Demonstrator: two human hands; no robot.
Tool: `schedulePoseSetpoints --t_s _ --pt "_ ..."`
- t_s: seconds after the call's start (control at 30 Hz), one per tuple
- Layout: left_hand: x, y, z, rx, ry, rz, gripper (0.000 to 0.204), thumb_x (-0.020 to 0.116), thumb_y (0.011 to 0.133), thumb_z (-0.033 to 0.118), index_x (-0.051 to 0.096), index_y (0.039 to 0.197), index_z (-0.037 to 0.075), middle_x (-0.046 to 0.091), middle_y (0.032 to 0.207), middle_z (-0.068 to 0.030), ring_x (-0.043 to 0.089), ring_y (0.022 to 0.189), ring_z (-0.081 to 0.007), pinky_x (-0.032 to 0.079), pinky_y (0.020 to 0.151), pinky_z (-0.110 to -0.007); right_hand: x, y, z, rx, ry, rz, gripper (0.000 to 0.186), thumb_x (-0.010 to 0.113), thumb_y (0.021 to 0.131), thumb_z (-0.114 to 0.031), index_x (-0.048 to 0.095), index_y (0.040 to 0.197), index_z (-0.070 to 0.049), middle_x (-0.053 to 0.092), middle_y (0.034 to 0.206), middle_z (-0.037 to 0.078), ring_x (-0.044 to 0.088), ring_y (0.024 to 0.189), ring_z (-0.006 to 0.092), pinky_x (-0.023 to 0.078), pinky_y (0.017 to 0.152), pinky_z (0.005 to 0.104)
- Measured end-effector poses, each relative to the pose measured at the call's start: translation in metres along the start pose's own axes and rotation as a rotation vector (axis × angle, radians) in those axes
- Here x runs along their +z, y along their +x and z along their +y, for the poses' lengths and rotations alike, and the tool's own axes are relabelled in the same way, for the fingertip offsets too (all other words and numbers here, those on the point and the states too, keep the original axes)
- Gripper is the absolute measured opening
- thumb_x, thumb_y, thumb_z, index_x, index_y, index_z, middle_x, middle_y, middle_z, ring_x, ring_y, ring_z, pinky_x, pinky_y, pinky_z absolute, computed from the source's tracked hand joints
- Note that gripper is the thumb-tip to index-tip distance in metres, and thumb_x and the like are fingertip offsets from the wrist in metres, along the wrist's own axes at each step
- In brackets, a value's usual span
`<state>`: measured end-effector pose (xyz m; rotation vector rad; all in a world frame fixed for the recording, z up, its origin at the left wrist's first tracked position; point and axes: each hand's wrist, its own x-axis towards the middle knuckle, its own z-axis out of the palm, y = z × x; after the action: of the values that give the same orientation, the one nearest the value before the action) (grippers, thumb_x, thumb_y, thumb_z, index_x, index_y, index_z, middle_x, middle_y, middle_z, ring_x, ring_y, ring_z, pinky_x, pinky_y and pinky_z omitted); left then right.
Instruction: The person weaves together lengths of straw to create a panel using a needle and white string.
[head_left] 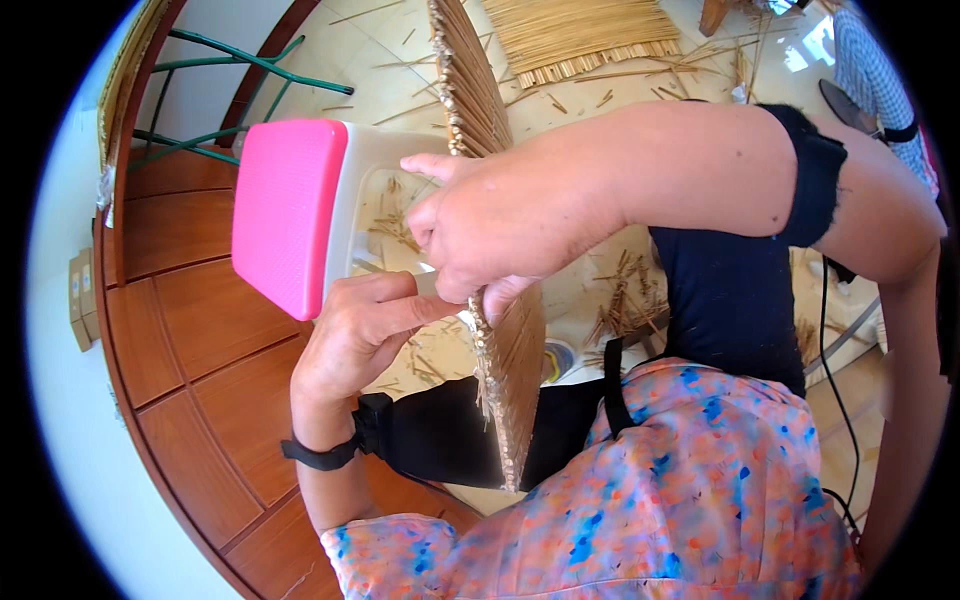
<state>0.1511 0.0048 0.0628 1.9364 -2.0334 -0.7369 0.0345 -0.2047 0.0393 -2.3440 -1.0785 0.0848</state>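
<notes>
A stiff mat of bundled straw-like stalks (508,390) stands on edge across my lap, its cut stalk ends facing left. My right hand (490,225) reaches over this edge, thumb bent against the mat and index finger pointing out to the left. Just below, my left hand (365,325) is closed in a pinch, fingertips meeting the mat's edge beside the right hand's fingers. What lies between the left fingertips is too small and partly covered to make out. The right hand hides the middle of the edge.
A pink-topped white plastic stool (290,215) stands left of the mat. Another stalk mat (580,35) lies on the floor ahead, among scattered stalks (625,300). Wooden panelling (200,360) and a green metal frame (255,62) are at left. Another person's checked sleeve (872,70) shows far right.
</notes>
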Motion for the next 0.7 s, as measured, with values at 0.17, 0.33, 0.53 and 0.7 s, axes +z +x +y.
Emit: schedulePoseSetpoints --t_s 0.17,0.33,0.53,0.7 --pt "0.001 -0.012 -0.009 0.001 -0.045 0.105 0.026 0.07 0.071 -0.003 0.073 0.092 0.013 0.052 0.062 -0.0052 0.055 0.059 -0.0244 0.043 0.052 -0.035 0.001 0.02 0.008 -0.003 0.043 -0.029 0.019 0.066 0.086 -0.027 0.07 0.088 -0.008 0.066 0.083 0.004 0.056 0.106 0.0275 0.012 0.11 0.0692" --pt "-0.012 -0.02 -0.008 -0.019 0.021 0.082 0.026 0.07 0.071 -0.003 0.073 0.092 0.012 0.053 0.063 -0.0052 0.056 0.059 -0.0241 0.043 0.051 -0.034 0.0 0.029 0.012 -0.021 0.054 0.029 0.022 0.067 0.085 -0.031 0.071 0.089 -0.01 0.066 0.077 0.003 0.059 0.1 0.0278 0.014 0.112 0.0659" --pt "-0.022 -0.017 -0.006 -0.018 0.1 0.034 0.022 0.071 0.071 -0.001 0.074 0.088 0.013 0.053 0.062 -0.0043 0.055 0.058 -0.0239 0.043 0.051 -0.034 -0.003 0.035 0.009 -0.09 -0.291 0.044 0.022 0.066 0.086 -0.035 0.073 0.092 -0.015 0.068 0.08 -0.001 0.059 0.1 0.0232 0.018 0.113 0.0627" --pt "-0.028 -0.013 -0.009 -0.021 0.091 -0.017 0.021 0.071 0.072 -0.001 0.074 0.087 0.013 0.054 0.063 -0.0039 0.055 0.058 -0.024 0.043 0.051 -0.035 0.002 0.03 0.007 0.009 -0.2 0.082 0.022 0.066 0.086 -0.034 0.074 0.092 -0.015 0.068 0.087 -0.001 0.057 0.105 0.0234 0.014 0.112 0.0665"
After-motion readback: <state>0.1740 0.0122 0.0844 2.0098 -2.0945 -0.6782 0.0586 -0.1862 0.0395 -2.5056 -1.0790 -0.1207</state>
